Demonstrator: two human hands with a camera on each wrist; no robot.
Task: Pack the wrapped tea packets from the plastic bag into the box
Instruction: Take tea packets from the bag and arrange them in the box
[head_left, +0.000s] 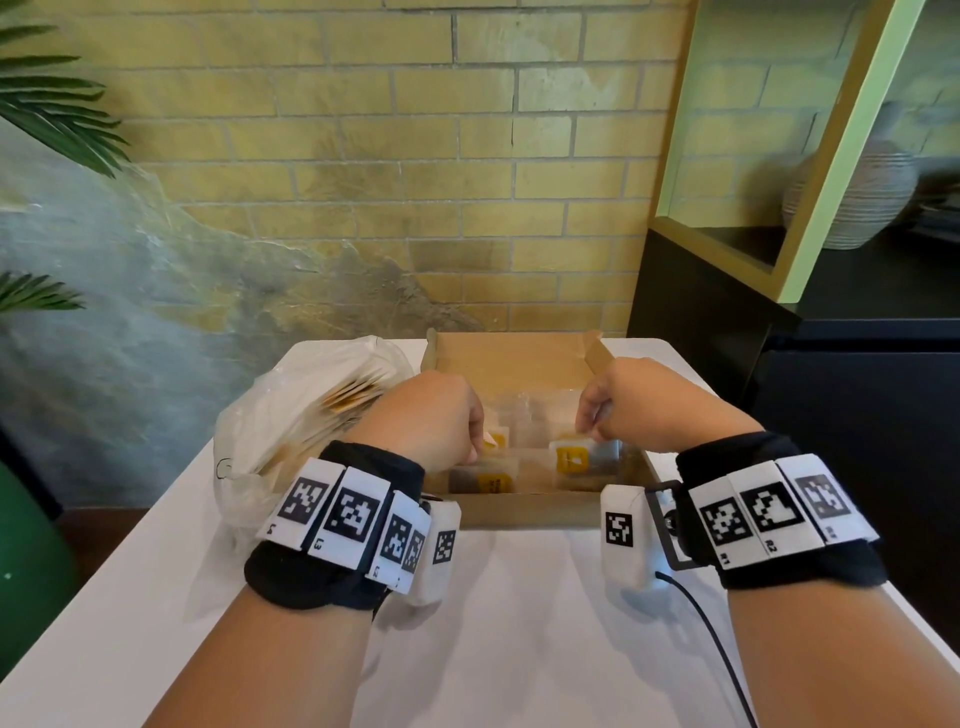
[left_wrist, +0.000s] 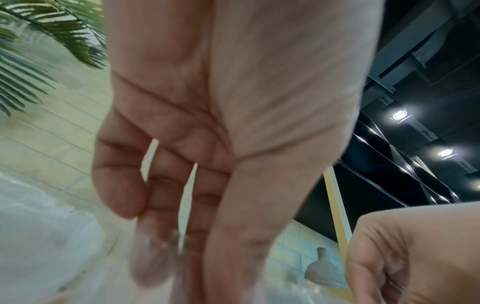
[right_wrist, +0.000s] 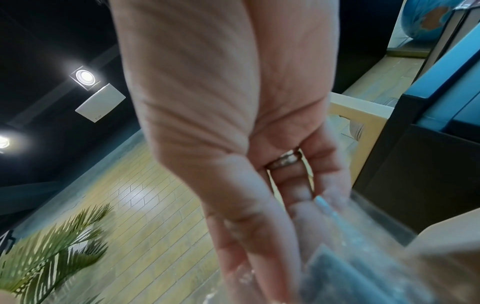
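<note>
An open cardboard box (head_left: 530, 510) sits at the middle of the white table (head_left: 519, 613), with several clear-wrapped tea packets lying inside, two showing yellow labels (head_left: 571, 460) (head_left: 487, 482). A crumpled plastic bag (head_left: 291, 415) holding more packets lies just left of the box. My left hand (head_left: 475, 449) reaches into the box's left side and pinches a clear-wrapped packet (left_wrist: 153, 259) between thumb and fingers. Over the right side, my right hand (head_left: 589, 428) pinches another wrapped packet (right_wrist: 348, 269) at its top edge. The fingertips of both are partly hidden behind the wrap.
A black cabinet (head_left: 831, 405) stands close to the table's right edge, with a ribbed vase (head_left: 862, 202) on it. Palm leaves (head_left: 52, 104) and a green object (head_left: 26, 571) lie to the left. A brick wall (head_left: 415, 156) backs the table. A black cable (head_left: 711, 649) trails from my right wrist.
</note>
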